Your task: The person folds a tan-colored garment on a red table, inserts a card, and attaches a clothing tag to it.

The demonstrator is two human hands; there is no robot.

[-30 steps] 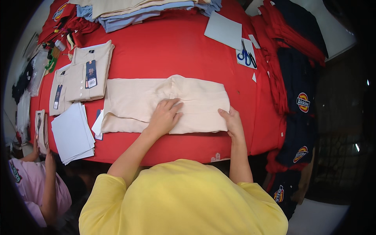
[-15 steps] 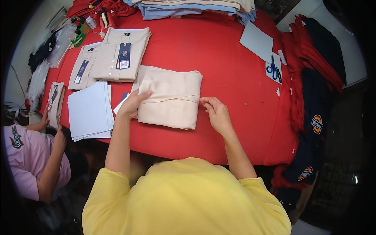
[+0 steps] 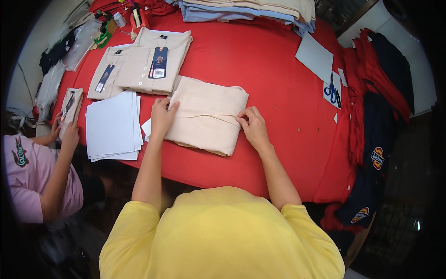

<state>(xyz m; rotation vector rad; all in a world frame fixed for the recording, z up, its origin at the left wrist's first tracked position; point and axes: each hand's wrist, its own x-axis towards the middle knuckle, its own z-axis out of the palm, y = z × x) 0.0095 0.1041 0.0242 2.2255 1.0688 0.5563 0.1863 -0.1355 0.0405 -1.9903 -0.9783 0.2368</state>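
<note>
A folded beige shirt (image 3: 209, 111) lies in front of me on the red-covered table, its underside up, with a fold line running across it. At its left edge is my left hand (image 3: 163, 116), thumb on the cloth and fingers curled at the side, partly hidden. My right hand (image 3: 253, 128) pinches the right edge near the end of that fold line. Beside my left wrist a white tag corner (image 3: 147, 128) shows from under the shirt. To the upper left lie two finished-looking folded beige shirts, the nearer one (image 3: 139, 76) with a dark hang tag (image 3: 159, 63).
White card sheets (image 3: 113, 125) are stacked to the left. A co-worker's hands (image 3: 68, 132) hold another folded beige shirt (image 3: 72, 109) at the far left. Blue scissors (image 3: 331, 90) lie at right on card, near red and navy garments (image 3: 371, 135). Folded cloth (image 3: 246, 11) is piled at the back.
My left hand has shifted from gripping over the shirt's left side to its edge. My right hand has moved up and left onto the right edge. The view has shifted slightly.
</note>
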